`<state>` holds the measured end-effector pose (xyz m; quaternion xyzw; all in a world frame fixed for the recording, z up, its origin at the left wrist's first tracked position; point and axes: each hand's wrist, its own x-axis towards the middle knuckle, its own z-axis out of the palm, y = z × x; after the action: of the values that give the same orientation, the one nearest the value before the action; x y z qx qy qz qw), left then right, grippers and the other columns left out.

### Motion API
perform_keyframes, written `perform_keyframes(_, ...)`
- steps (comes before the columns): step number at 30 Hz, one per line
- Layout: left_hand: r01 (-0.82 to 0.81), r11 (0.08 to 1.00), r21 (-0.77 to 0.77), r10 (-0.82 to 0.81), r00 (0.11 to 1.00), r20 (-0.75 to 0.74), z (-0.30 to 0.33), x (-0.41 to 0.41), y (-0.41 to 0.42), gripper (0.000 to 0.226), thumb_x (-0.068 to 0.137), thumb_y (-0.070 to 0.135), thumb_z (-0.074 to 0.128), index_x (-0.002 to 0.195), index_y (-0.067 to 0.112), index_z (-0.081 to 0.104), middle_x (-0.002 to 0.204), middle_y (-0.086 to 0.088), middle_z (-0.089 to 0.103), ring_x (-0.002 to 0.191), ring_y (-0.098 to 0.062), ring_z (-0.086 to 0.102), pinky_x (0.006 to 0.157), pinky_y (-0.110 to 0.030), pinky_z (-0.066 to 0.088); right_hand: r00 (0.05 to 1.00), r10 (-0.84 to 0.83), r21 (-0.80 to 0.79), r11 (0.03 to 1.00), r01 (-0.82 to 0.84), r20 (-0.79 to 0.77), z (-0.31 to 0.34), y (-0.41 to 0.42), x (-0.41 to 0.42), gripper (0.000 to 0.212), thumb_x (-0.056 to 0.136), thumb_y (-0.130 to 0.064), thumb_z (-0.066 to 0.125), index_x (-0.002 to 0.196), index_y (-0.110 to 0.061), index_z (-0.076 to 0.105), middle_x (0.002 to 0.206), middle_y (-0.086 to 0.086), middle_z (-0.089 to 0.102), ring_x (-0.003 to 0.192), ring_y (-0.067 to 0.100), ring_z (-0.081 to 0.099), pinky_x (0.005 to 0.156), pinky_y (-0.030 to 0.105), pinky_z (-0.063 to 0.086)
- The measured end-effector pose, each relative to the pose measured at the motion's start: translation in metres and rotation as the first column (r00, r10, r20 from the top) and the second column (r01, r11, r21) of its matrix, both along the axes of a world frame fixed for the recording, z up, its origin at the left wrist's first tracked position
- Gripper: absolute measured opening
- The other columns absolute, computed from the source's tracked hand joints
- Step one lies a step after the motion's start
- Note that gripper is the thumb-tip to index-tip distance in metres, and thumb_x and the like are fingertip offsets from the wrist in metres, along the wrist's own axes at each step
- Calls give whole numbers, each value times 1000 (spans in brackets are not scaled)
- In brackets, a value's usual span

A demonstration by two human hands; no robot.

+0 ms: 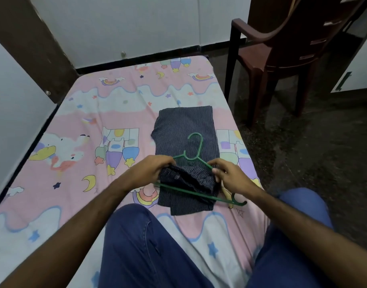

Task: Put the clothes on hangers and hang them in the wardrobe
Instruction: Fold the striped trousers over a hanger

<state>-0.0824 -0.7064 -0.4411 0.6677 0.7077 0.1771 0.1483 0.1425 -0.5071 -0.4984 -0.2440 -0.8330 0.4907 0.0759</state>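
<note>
Head view: my left hand (152,170) and right hand (227,173) each grip bunched dark pinstriped cloth garment (188,179) threaded through thin green plastic hanger (196,163), low over pink cartoon-print bed (78,125). Cloth looks soft, light, likely slippery. Hanger probably flexes; I'd hold near shoulders.

hanger (196,193): smooth green plastic | garment (185,129): matt pinstriped cloth | chair (282,50): glossy plastic

Hanger (196,156) on garment (186,129), on bed (78,113)
</note>
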Motion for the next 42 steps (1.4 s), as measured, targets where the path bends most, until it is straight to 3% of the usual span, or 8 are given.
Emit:
perform_keyframes(4, -73, 994, 84, 69, 997, 43, 14, -4, 5, 41, 91, 44, 47, 108, 13, 67, 98, 11, 67, 88, -3, 63, 76, -12, 48, 1000, 11, -88, 996, -10, 10, 8, 17, -24, 20, 107, -15, 49, 122, -19, 63, 69, -1, 61, 44, 1, 44, 43, 18, 35)
perform_keyframes(8, -276, 937, 215, 258, 960, 110, 18, -17, 15, 28, 98, -4, 51, 108, 13, 70, 99, 6, 69, 91, -7, 67, 79, -9, 48, 1000, -15, -183, 983, 15, 4, 12, 9, -32, 19, 107, -15, 48, 120, -19, 62, 74, 4, 60, 42, 7, 45, 38, 21, 36)
perform_keyframes(12, -247, 957, 150, 238, 968, 74, 11, -20, 17, 33, 95, -11, 52, 108, 15, 69, 100, 6, 71, 93, -6, 67, 83, -19, 54, 999, -18, -11, 1000, 19, 50, 11, -10, -8, 19, 107, -17, 50, 120, -27, 60, 86, -5, 65, 64, 9, 60, 52, 21, 47)
perform_keyframes(21, 74, 960, -269, -97, 993, -71, -18, 2, -3, 35, 99, 22, 55, 134, 22, 55, 130, 6, 56, 120, -9, 50, 103, -31, 42, 993, -56, -50, 997, 61, 108, -10, -7, 21, 26, 106, -8, 47, 122, -25, 59, 80, 4, 63, 55, 6, 58, 60, 34, 55)
perform_keyframes(27, -9, 912, -411, -179, 891, -417, -48, 63, 7, 77, 91, 60, 54, 152, 21, 26, 140, 1, 47, 122, -21, 53, 100, -42, 42, 994, -12, -81, 997, 21, 111, -18, -4, 25, 29, 103, -8, 53, 126, -27, 56, 85, 4, 64, 68, 14, 64, 63, 28, 55)
perform_keyframes(33, -74, 968, -238, -45, 889, -456, -59, 77, 22, 38, 94, 16, 43, 132, 14, 45, 119, -6, 57, 100, -30, 63, 74, -45, 51, 981, -28, 97, 995, 10, 193, -33, -4, 33, 9, 102, -21, 56, 110, -23, 56, 85, -6, 66, 75, 13, 63, 79, 43, 55)
perform_keyframes(38, -211, 977, -10, 206, 964, -167, -32, 47, 21, 24, 88, 23, 47, 112, 19, 52, 108, -2, 65, 96, -27, 63, 74, -38, 50, 983, -134, 103, 987, 122, 126, -13, 2, 28, 11, 105, -25, 51, 94, -27, 52, 78, 0, 67, 58, 21, 67, 59, 43, 58)
perform_keyframes(42, -206, 976, 68, 214, 962, -167, -12, 39, 15, 31, 89, 26, 48, 120, 23, 56, 108, 6, 67, 94, -18, 62, 71, -32, 46, 996, -57, 92, 994, 51, 64, 8, 17, 15, 7, 107, -23, 49, 101, -24, 50, 78, 2, 73, 47, 18, 67, 45, 30, 53)
